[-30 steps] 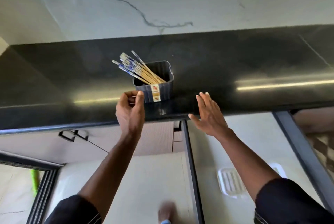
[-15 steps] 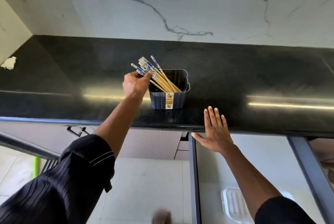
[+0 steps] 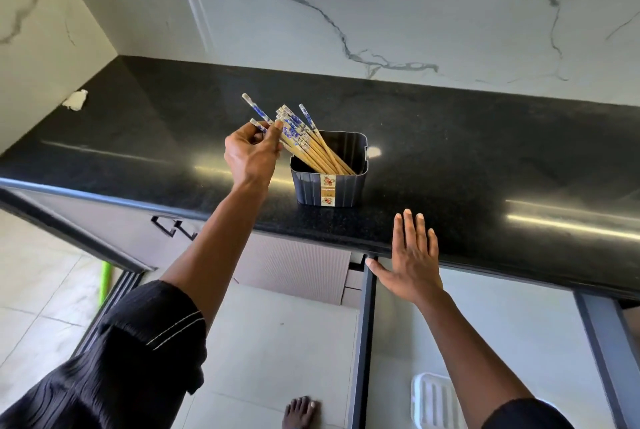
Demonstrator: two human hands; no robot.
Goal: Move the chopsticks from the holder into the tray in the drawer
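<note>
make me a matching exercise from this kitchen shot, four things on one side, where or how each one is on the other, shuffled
Things:
1. chopsticks
2. holder
3. left hand
4. right hand

Place or state:
A. open and flat at the counter's front edge
B. standing upright on the black counter
C. leaning left out of the holder
D. fingers pinching the blue patterned chopstick tips

Pairs: 1-C, 2-B, 3-D, 4-A

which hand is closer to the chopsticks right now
Left. The left hand is pinching the patterned tops of the chopsticks; the right hand is open at the counter edge, apart from them.
</note>
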